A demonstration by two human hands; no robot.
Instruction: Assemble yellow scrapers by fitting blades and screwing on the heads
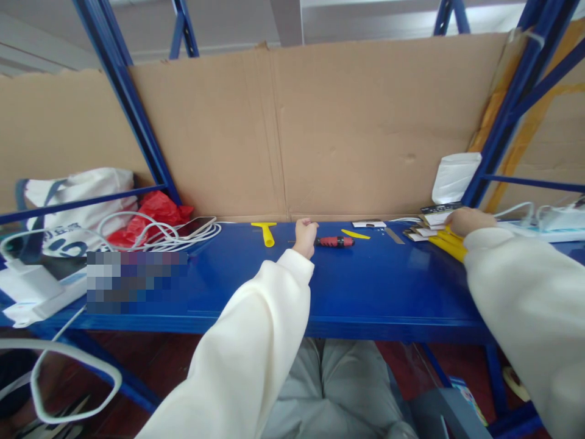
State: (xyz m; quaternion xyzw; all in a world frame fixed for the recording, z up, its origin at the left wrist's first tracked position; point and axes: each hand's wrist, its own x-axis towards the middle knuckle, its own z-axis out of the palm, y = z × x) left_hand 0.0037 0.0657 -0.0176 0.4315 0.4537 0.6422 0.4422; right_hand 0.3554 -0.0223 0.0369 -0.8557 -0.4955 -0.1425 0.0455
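My left hand (pixel 305 238) is over the middle of the blue table with its fingers curled closed. Whatever it may be gripping is too small or hidden. Just right of it lies a red and black screwdriver handle (pixel 336 242). To its left rests a yellow T-shaped plastic piece (pixel 265 233), and further right a curved yellow strip (pixel 355 234). My right hand (pixel 470 221) reaches onto a pile of yellow plastic pieces (pixel 448 244) beside black-and-white cards (pixel 439 214). Its fingers are mostly hidden, so its grip is unclear.
A flat metal strip (pixel 394 236) and a small white packet (pixel 368 224) lie near the back. At left are white cables (pixel 196 236), a red plastic bag (pixel 153 213), a cloth bag (pixel 86 201) and a power strip (pixel 46 299). Cardboard (pixel 365 122) walls the back.
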